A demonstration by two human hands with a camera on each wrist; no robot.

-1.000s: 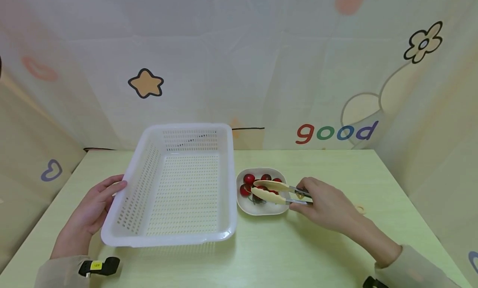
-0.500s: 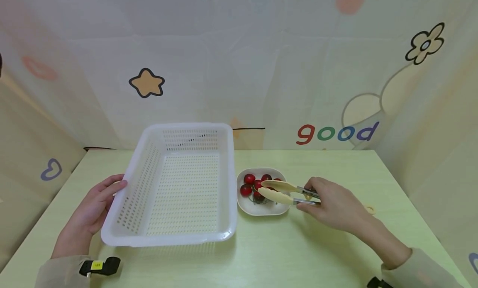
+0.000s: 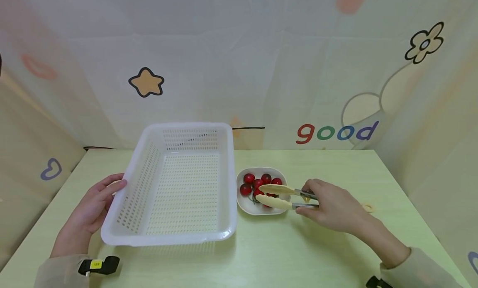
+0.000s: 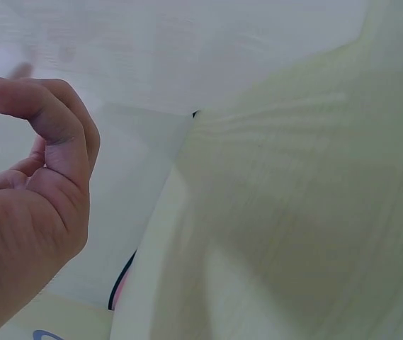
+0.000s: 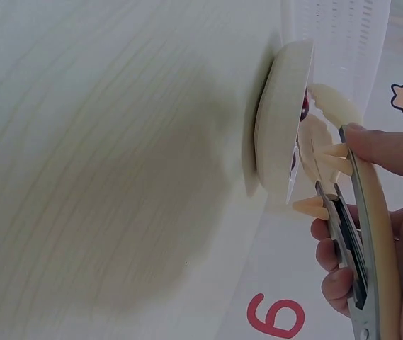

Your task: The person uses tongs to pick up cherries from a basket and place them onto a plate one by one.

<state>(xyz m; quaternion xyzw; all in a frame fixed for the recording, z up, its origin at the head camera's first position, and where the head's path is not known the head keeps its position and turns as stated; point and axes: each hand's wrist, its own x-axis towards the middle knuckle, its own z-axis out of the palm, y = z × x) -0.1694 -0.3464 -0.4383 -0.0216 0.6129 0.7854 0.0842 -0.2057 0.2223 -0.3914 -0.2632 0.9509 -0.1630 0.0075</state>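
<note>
My left hand (image 3: 94,206) grips the left rim of a white perforated plastic basket (image 3: 230,188), thumb over the edge. In the left wrist view, that hand's fingers (image 4: 66,134) show curled. My right hand (image 3: 334,205) holds metal tongs (image 3: 304,206) with cream scalloped tips. The tips stand apart above a small white dish (image 3: 244,207) of shiny dark-red round fruits (image 3: 245,189), like cherry tomatoes, and partly cover them. From the side, the right wrist view shows the tongs (image 5: 367,234) at the dish's rim, thumb on one arm and fingers round the other; nothing is pinched between the tips.
The dish stands just right of the basket on a pale wood-grain table (image 3: 336,167). A printed curtain (image 3: 239,72) hangs behind the table and along its sides. The tongs' cream ring (image 3: 367,207) shows behind my right hand.
The tongs drew back to the right over the dish, then shifted slightly left and toward me, uncovering more fruits. The left hand and basket have stayed put.
</note>
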